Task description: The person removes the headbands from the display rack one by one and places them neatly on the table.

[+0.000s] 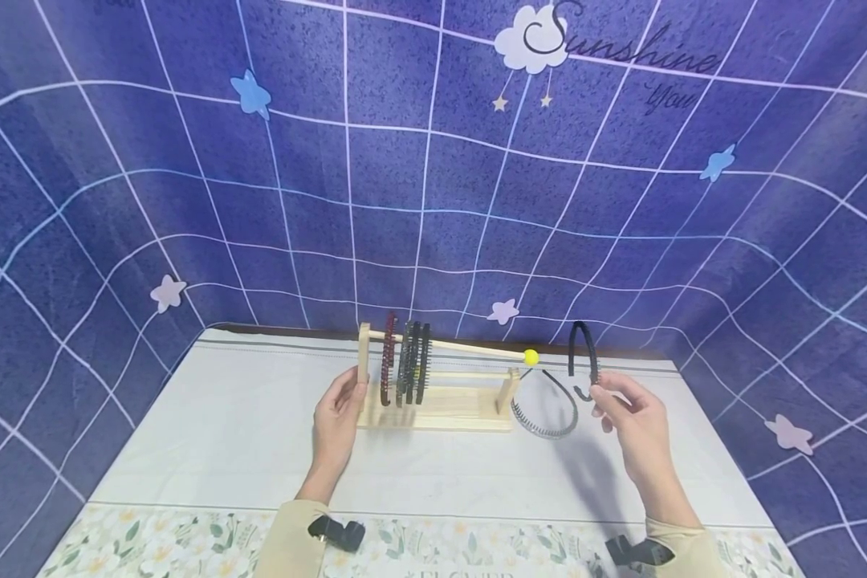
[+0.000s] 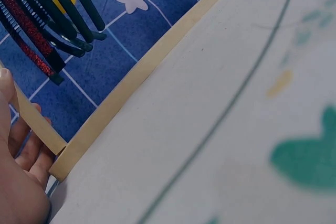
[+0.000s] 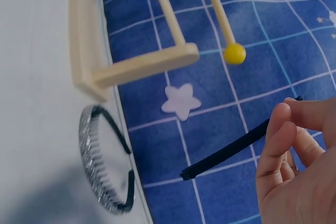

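Note:
My left hand (image 1: 338,421) grips the left post of a wooden headband rack (image 1: 441,413), thumb on one side and fingers behind. From the rack's upper rod (image 1: 477,349), which ends in a yellow ball (image 1: 531,357), hang a dark red glittery headband (image 1: 387,365) and several dark toothed headbands (image 1: 425,365), all near the left post. Right of the rod's end, my right hand (image 1: 639,421) pinches a black headband (image 3: 226,153) by one side, held up off the table. Below it, a silver glittery toothed headband (image 3: 89,150) lies beside the rack's right post.
A white cloth with a floral border (image 1: 209,534) covers the table (image 1: 224,433). Behind it and at both sides hangs a blue gridded curtain (image 1: 390,185) with stars. The rack's lower rod (image 1: 470,375) runs into the shorter right post (image 1: 507,392).

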The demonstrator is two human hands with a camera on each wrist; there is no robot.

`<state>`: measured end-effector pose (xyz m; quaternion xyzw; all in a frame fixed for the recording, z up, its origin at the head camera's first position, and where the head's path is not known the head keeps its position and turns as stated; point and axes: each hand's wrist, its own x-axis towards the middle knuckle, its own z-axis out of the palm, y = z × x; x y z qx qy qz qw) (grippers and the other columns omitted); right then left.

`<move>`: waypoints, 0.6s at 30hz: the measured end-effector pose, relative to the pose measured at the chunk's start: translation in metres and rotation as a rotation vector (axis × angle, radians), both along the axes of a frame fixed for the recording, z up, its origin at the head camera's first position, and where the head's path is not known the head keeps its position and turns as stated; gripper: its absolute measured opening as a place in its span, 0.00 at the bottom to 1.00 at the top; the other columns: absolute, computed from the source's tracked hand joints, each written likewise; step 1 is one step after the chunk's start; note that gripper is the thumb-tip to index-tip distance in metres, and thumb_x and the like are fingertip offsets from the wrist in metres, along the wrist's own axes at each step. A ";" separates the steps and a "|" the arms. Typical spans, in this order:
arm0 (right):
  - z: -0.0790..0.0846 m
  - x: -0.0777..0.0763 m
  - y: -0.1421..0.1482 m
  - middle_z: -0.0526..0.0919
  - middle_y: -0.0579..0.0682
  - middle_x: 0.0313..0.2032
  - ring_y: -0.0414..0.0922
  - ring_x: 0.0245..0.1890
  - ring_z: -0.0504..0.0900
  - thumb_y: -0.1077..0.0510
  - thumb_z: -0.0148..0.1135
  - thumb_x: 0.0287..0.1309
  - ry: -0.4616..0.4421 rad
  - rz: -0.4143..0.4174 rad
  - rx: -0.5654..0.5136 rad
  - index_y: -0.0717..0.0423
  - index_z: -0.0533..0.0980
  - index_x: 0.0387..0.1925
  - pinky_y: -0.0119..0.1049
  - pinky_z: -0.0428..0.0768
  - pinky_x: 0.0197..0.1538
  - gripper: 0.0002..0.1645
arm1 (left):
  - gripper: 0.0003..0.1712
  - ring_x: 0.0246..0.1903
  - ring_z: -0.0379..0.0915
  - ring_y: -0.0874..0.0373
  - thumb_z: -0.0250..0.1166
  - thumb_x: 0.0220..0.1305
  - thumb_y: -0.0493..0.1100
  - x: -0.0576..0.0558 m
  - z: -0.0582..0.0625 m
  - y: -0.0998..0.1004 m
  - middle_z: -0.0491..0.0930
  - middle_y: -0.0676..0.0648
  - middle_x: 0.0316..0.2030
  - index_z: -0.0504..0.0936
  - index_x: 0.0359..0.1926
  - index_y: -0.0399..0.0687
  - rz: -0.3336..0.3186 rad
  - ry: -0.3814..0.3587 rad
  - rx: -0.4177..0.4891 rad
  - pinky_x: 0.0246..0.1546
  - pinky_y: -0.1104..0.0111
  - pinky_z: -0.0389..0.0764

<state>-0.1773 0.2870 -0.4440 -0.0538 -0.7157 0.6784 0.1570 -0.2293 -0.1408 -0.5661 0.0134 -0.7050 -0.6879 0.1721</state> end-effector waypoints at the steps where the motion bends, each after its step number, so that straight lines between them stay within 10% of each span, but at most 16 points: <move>1: -0.002 0.000 0.003 0.89 0.41 0.45 0.38 0.27 0.84 0.70 0.72 0.71 -0.007 -0.004 0.007 0.65 0.87 0.49 0.26 0.82 0.24 0.08 | 0.25 0.66 0.82 0.47 0.64 0.86 0.46 0.000 0.000 0.000 0.84 0.35 0.65 0.79 0.74 0.40 0.000 0.000 0.002 0.68 0.80 0.80; 18: -0.025 -0.002 0.046 0.91 0.37 0.37 0.36 0.31 0.87 0.70 0.72 0.70 -0.079 -0.043 0.124 0.70 0.86 0.55 0.26 0.85 0.27 0.14 | 0.25 0.60 0.81 0.66 0.65 0.85 0.46 0.000 -0.001 0.000 0.84 0.35 0.65 0.78 0.75 0.40 -0.008 0.006 0.014 0.68 0.79 0.81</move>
